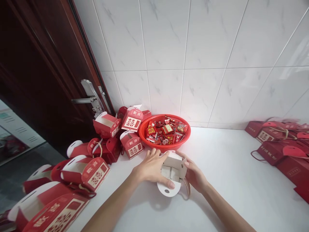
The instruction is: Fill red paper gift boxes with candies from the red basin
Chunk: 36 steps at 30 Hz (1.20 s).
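Between my two hands stands an unfolded paper gift box (175,163), its white inside and flaps facing up. My left hand (153,169) grips its left side, with the thumb lying over the near rounded flap. On the right side, my right hand (194,172) is closed around the wall and a side flap, its fingers partly hidden behind the box. A twisted cord handle (187,188) hangs by the box's right side. Just beyond the box sits a red plastic basket (142,133) filled with wrapped sweets (167,129).
Open red gift boxes (96,174) crowd the table's left side, some stacked near the basket. Flatter red boxes with cords (277,151) lie at the right edge. A white tiled wall (205,35) bounds the back. A dark door with a metal handle (83,101) stands at the left.
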### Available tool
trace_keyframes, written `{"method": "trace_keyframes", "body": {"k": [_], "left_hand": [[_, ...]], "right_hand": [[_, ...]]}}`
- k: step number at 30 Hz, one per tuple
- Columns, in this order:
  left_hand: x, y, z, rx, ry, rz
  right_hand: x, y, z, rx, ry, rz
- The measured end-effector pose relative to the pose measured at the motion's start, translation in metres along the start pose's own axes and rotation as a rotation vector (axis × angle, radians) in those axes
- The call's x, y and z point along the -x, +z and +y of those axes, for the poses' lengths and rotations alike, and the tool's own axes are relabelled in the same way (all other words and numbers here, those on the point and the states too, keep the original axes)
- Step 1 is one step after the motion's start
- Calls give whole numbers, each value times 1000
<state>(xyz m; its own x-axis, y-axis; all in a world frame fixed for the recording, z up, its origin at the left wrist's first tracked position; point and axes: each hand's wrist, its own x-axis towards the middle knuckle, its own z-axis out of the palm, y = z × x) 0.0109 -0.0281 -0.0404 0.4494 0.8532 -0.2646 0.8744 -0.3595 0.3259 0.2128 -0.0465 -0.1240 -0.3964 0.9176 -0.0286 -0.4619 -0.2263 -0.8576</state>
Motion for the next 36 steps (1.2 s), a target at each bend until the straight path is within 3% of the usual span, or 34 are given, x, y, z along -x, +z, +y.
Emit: {"method": "trace_keyframes", "body": {"k": [6, 9, 12, 17, 19, 22, 24, 29, 33, 36], "left_hand": [[1, -11, 3, -36, 49, 11], [8, -23, 0, 19, 124, 25], [5, -41, -13, 145, 206, 110], [-42, -71, -48, 287, 103, 296], [-69, -75, -57, 258, 71, 228], [-104, -67, -57, 257, 101, 78], [-120, -56, -52, 233, 103, 52], [-139, -38, -48, 244, 51, 229], [-142, -41, -55, 306, 4, 437], [-141, -44, -60, 369, -23, 525]], "right_hand": [[8, 6, -2, 329, -172, 87], [13, 9, -6, 436, -241, 82], [14, 4, -7, 483, -299, 140], [9, -11, 0, 440, -335, 393], [7, -14, 2, 412, -313, 465], [4, -15, 9, 372, -259, 499], [3, -13, 15, 336, -221, 465], [0, -7, 32, 263, -176, 393], [1, -6, 31, 223, -159, 396], [2, -7, 28, 204, -160, 418]]}}
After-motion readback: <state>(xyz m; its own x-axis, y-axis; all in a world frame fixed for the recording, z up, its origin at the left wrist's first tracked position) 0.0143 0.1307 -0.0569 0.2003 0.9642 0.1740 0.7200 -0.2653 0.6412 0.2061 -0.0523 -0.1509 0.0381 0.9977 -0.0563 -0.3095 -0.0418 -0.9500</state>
